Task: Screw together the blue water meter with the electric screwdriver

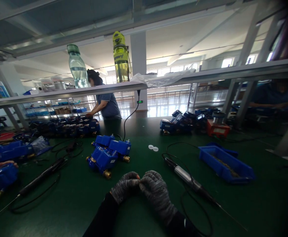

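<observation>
My left hand and my right hand, both in grey knit gloves, meet fingertip to fingertip above the green bench. Their fingers are pinched together, and whatever lies between them is too small or hidden to make out. Just beyond, to the left, stands a cluster of blue valve-like units with brass fittings. Two small white discs lie flat ahead of my hands. On the right rests a silver and black electric screwdriver with a long thin bit and a cable.
A blue bin holding small parts sits at right. Another electric screwdriver lies left, near a person's hand on a blue unit. More blue units and a red box stand farther back. Overhead, a shelf carries bottles.
</observation>
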`<state>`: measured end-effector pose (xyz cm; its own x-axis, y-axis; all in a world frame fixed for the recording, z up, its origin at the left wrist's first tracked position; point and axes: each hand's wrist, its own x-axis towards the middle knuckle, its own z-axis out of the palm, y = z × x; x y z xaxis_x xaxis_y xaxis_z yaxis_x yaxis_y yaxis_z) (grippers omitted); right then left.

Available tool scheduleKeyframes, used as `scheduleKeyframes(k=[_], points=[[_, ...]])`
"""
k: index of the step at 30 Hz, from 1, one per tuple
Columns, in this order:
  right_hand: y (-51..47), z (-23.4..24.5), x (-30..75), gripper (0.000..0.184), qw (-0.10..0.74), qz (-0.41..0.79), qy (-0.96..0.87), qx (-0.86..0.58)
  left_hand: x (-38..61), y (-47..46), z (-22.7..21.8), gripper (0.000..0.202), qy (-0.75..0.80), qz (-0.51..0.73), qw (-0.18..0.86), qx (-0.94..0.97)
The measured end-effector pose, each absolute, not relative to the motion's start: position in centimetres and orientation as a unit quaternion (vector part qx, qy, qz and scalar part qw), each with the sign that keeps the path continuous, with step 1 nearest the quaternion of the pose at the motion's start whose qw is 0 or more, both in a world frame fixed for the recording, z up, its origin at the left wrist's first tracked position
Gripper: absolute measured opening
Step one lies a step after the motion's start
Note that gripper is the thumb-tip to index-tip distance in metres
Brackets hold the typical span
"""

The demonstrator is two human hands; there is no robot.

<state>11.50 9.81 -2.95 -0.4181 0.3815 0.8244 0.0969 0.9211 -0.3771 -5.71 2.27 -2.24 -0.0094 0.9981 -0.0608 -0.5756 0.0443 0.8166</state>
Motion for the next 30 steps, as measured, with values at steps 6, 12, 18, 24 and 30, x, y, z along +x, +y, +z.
scheduleKeyframes(k=[6,12,18,24,30], points=[[9.5,-2.8,11.4,0.009,0.52,0.126,-0.832,-0.146,-5.7,2.4,-2.2,0.041,0.35,0.619,0.633,0.306],[9.5,-2.5,11.5,0.01,0.509,0.116,-0.838,-0.159,-5.3,2.3,-1.9,0.043,0.362,0.628,0.62,0.3],[9.7,-2.8,11.5,0.011,0.505,0.149,-0.831,-0.179,-5.2,2.7,-2.5,0.045,0.369,0.643,0.605,0.291],[9.7,-3.5,11.1,0.014,0.5,0.227,-0.804,-0.227,-5.2,3.3,-3.3,0.045,0.359,0.672,0.58,0.289],[9.6,-3.2,11.1,0.024,0.497,0.292,-0.773,-0.266,-4.8,3.7,-3.4,0.047,0.374,0.683,0.557,0.289]])
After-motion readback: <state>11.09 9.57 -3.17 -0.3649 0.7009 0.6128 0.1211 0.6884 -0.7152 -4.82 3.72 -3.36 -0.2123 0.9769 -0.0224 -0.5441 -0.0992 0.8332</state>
